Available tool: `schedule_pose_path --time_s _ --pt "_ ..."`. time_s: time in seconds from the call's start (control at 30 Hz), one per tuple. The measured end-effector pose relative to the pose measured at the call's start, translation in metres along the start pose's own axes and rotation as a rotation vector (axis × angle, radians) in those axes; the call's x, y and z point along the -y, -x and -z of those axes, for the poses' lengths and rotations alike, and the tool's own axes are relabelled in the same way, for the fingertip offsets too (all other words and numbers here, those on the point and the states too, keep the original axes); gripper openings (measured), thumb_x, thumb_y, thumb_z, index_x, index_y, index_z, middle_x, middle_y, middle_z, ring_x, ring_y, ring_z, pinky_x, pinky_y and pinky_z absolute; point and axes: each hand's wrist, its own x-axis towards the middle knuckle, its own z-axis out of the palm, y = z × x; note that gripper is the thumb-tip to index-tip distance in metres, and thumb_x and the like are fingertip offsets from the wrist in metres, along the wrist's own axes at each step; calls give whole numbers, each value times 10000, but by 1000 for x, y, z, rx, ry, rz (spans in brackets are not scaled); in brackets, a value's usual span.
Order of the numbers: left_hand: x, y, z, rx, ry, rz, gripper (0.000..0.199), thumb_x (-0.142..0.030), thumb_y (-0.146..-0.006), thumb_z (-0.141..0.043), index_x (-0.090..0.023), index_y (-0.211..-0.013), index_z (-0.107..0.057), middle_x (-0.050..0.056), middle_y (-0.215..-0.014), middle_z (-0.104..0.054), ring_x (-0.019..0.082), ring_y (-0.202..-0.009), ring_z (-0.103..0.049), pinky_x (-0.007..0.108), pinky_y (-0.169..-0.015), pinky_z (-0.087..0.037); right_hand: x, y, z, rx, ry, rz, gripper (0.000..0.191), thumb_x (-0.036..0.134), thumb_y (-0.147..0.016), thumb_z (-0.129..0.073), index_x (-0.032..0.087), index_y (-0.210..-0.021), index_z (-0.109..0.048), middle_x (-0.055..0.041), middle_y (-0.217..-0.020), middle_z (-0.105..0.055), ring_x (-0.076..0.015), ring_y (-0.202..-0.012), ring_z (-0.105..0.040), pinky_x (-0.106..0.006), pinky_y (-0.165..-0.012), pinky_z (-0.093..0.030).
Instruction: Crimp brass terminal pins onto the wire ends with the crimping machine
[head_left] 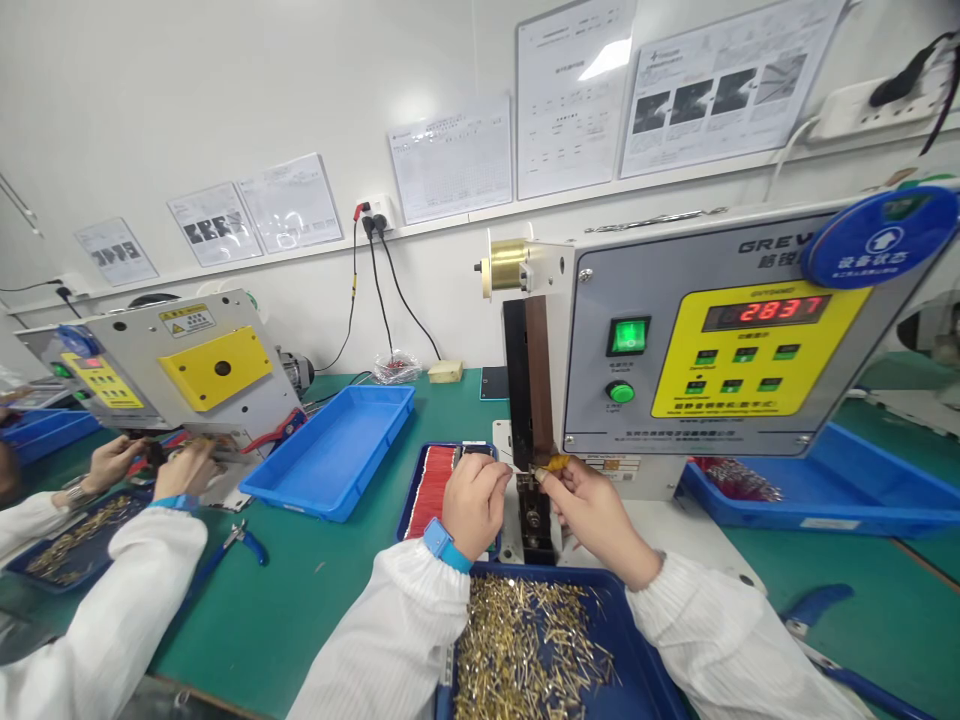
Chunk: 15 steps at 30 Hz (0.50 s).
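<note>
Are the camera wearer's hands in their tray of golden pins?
No, the left hand and right hand are at the machine, beyond the pin tray.

Above a dark blue tray (pixel 641 670) of gold-coloured metal pins (pixel 525 640), the left hand (pixel 474 505) pinches a thin piece (pixel 512 467) at the grey-fronted machine (pixel 660 250), whose red display (pixel 772 311) reads 2837. The right hand (pixel 596 510) meets it there, something yellow (pixel 558 463) at its fingers. Red wires (pixel 431 490) lie just behind the left hand on the green worktop (pixel 300 570); further left, a co-worker's hands (pixel 184 470) work at a second machine (pixel 146 350).
</note>
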Motion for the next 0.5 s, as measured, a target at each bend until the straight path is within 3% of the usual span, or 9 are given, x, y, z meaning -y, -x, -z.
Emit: schedule_pose_path --time_s 0.5 --pt "1 1 -1 14 -1 9 190 -199 -939 -435 -163 -948 -621 63 -908 -582 138 -890 -531 262 -790 -460 4 1 1 3 -17 -23 258 477 -815 -508 226 -758 -495 21 -556 -531 -177 -437 -512 -270 -400 -392"
